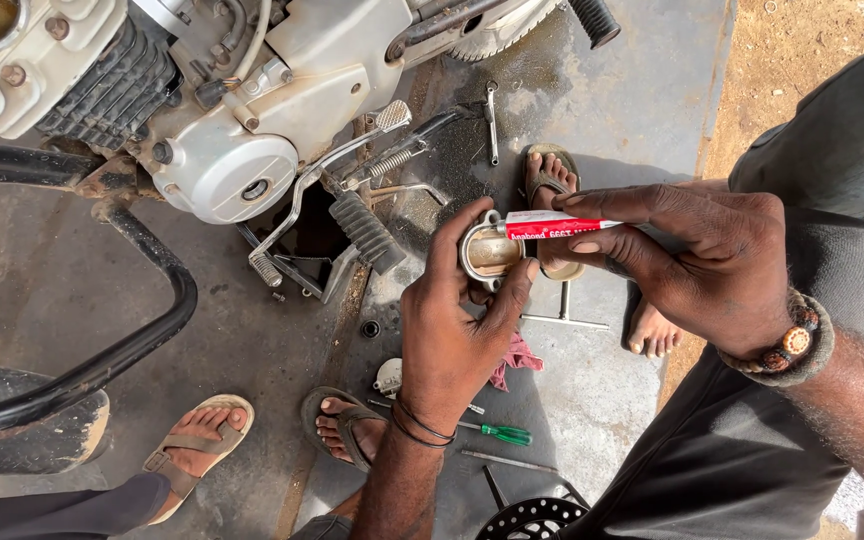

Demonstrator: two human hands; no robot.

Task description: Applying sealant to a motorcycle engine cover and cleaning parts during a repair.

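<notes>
Stained grey concrete floor [52, 290] in hard sunlight, bare brown dirt ground [802, 60] beyond its edge at the upper right.

Left hand [452, 330] and right hand [702, 265] both closed, gripping.

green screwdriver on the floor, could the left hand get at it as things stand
Probably not straight away. The green screwdriver lies in the open on the concrete just beside the left wrist, with nothing over it, but the left hand is wrapped around a small metal cover and would have to put that down first.
</notes>
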